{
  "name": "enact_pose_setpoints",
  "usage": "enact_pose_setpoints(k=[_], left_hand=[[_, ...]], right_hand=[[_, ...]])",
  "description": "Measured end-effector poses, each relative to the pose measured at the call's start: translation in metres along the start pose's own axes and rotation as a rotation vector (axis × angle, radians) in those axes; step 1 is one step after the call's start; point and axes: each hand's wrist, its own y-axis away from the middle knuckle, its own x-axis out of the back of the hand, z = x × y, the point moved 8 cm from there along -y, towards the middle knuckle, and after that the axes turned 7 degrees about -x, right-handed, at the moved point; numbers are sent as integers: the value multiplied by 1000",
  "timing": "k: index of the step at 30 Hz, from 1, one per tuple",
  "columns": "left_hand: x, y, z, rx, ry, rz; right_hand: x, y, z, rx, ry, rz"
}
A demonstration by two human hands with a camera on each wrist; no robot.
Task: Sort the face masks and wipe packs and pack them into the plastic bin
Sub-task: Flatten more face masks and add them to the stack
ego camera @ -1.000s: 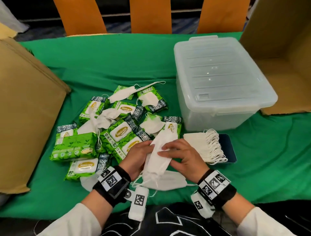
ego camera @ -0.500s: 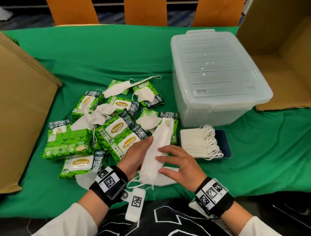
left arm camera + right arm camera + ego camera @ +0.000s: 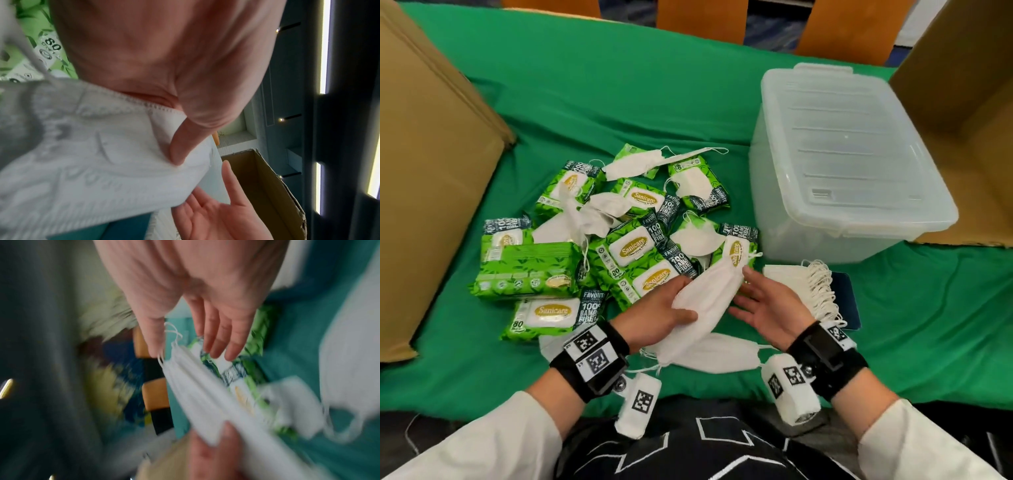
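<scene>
Left hand [image 3: 654,317] pinches folded face masks [image 3: 705,301]; right hand [image 3: 767,308] spread beside.

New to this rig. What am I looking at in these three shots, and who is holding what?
No robot: a person works with bare hands, wearing one camera on the head and one on each wrist band. The head view looks down at a green table; the two close, blurry views look along each hand. On the table lie green wipe packs mixed with loose white masks, a neat mask stack and a closed plastic bin. Cardboard boxes stand at both sides. The left hand grips a folded white mask. The right hand is open, palm up, beside that mask.
</scene>
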Motion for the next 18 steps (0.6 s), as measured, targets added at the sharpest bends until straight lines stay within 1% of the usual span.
enact_pose_setpoints(k=[1,2,5,7,9,11,14,18], left_hand=[[1,1,-2,-4,-8,-15],[2,2,-5,1,-17,-28],[5,6,-19,28,-33,-62],[7,9,-29,42,-36,-70],[10,13,-39,58,-54,-91],[15,18,-53,89,-60,-114],[21,28,-72,118,5,-167],[29,42,-82,190,89,-223]], right_hand=[[-7,-1,3,-71,-37,-50],[-11,-4,3,-77,-20,-53],[-10,-13,-5,66,86,90],[-11,-15,-6,77,29,122],[-8,-16,-5,27,-47,116],[-3,-16,-3,-28,-54,97],[-1,-10,1,-75,-34,31],[4,4,-5,-55,-15,28]])
